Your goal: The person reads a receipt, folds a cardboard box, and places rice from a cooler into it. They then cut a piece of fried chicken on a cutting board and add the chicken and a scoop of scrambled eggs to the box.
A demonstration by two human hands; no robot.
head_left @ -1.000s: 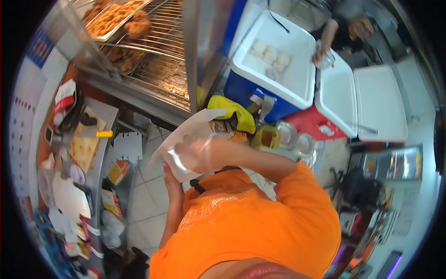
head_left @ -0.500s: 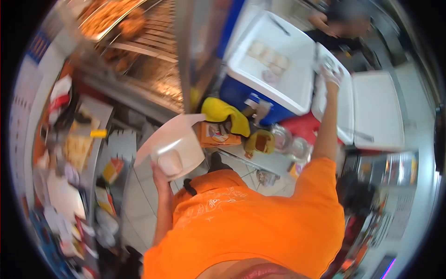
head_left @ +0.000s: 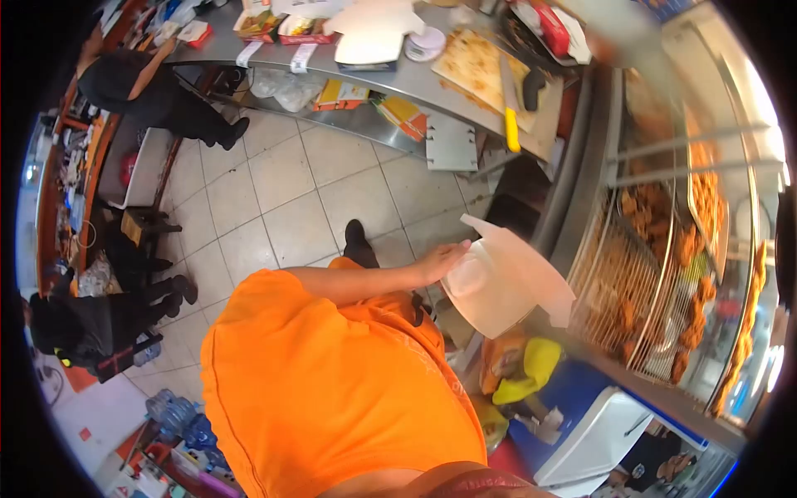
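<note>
Two people (head_left: 162,91) in dark clothes are in view at far left now that the wearer has turned, with the counter (head_left: 217,43) ahead. Mid-picture, the left hand (head_left: 444,261) pinches one edge of the open box (head_left: 510,290), as it did half a second ago; a pale round item (head_left: 467,276), too blurred to name, lies inside. The cooler (head_left: 594,441) has shifted to lower right; the right hand, last seen reaching beside it, is out of view, its grip untold. The warmer (head_left: 610,286) stands rightmost. The work seems at a carrying stage.
</note>
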